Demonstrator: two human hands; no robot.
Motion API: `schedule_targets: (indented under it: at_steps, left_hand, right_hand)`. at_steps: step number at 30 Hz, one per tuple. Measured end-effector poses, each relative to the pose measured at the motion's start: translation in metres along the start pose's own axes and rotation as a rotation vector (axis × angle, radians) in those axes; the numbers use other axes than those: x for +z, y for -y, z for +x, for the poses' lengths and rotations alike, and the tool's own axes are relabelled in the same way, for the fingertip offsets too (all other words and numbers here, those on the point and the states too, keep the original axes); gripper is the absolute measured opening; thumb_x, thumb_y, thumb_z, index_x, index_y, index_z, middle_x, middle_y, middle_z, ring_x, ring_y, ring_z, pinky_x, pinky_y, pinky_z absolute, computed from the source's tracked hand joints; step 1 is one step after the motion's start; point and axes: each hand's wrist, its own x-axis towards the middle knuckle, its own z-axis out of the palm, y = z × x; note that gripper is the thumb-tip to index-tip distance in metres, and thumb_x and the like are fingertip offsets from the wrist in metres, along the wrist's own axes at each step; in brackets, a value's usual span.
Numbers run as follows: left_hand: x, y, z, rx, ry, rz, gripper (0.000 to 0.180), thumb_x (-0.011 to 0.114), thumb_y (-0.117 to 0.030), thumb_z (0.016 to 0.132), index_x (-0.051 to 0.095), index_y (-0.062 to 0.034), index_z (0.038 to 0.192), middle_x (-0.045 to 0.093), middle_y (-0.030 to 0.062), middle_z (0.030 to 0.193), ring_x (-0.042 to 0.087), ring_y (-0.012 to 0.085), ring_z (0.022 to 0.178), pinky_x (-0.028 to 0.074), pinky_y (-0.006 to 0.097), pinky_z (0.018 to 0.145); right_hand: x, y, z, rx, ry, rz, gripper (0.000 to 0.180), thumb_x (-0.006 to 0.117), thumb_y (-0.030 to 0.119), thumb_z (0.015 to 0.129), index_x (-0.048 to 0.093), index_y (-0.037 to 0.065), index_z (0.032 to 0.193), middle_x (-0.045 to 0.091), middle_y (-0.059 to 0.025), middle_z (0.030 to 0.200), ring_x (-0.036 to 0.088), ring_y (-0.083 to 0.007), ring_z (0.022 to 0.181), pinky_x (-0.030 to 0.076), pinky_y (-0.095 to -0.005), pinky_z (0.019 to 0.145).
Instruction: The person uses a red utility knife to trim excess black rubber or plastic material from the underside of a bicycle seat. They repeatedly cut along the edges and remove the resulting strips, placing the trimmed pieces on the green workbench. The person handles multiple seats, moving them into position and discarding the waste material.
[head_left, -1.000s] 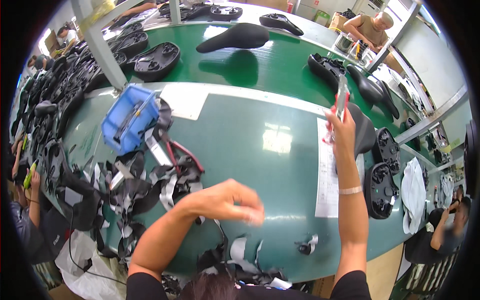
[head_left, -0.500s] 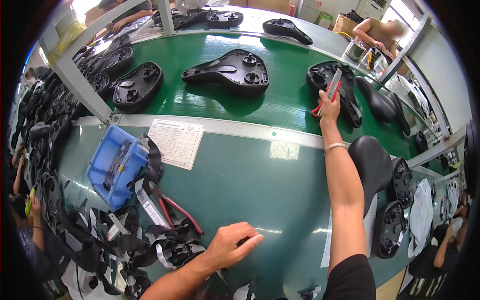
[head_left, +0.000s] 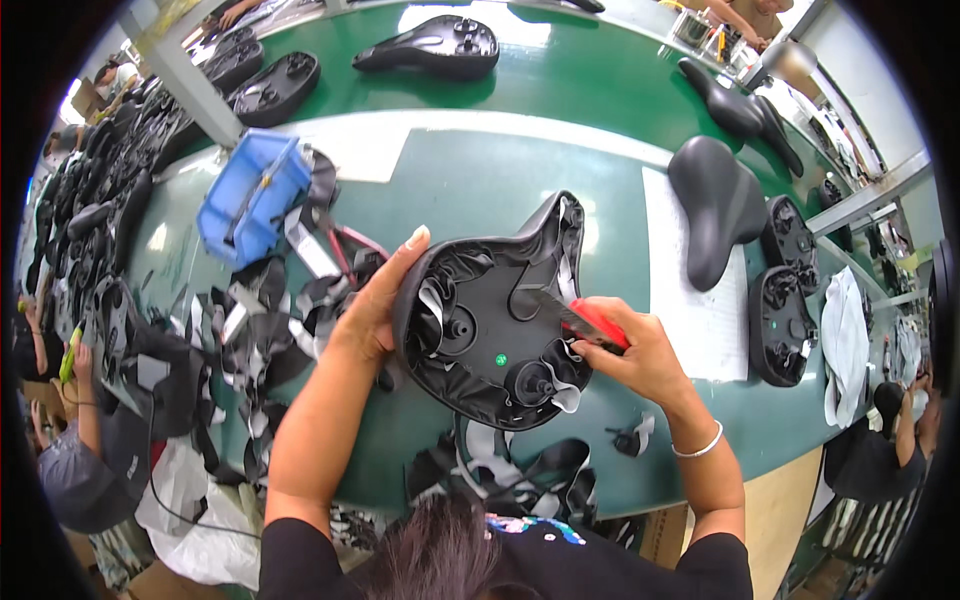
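Observation:
A black bicycle saddle [head_left: 480, 275] is held underside up over the bench in front of me. Its cover edge is gathered in folds around the rim, and grey strips show among them. My left hand [head_left: 372, 305] grips its left edge, thumb up along the side. In my right hand [head_left: 640, 350] is a red-handled utility knife [head_left: 597, 324], its blade lying over the saddle's inner base near the right rim. Below the saddle, black and grey cover scraps [head_left: 500, 465] lie on the bench.
A blue bin [head_left: 255, 200] stands at left beside red-handled pliers [head_left: 345, 245] and heaped scraps. A finished saddle [head_left: 715, 205] rests on paper at right, near two upturned ones. More saddles lie on the green belt [head_left: 580, 60]. A co-worker [head_left: 90, 450] is at far left.
My right hand has come back from the belt with the knife, and the saddle it reached is now before me. My left hand has taken hold of its edge. The view has tilted down.

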Motion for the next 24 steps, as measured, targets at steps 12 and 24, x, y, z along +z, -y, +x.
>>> schedule_targets:
  at_steps: [12,24]
  left_hand:
    - [0.024,0.012,-0.057,-0.043,-0.112,0.683,0.084,0.069,-0.038,0.080,0.031,0.0063,0.140,0.052,0.0195,0.127,0.058,0.0200,0.110,0.049,0.032,0.091]
    - [0.040,0.030,-0.084,0.217,-0.134,0.717,0.054,0.064,-0.018,0.076,0.051,0.0082,0.121,0.062,0.0107,0.100,0.061,0.0138,0.083,0.050,0.025,0.077]
  right_hand:
    - [0.011,0.039,-0.075,-0.269,-0.114,-0.511,0.056,0.065,0.004,0.076,0.057,0.017,0.130,0.053,-0.0041,0.068,0.051,-0.0186,0.052,0.041,-0.0310,0.048]
    - [0.065,0.054,-0.133,0.118,-0.071,-0.492,0.066,0.060,0.003,0.083,0.038,0.014,0.143,0.050,-0.0117,0.067,0.053,-0.0316,0.051,0.044,-0.0426,0.046]
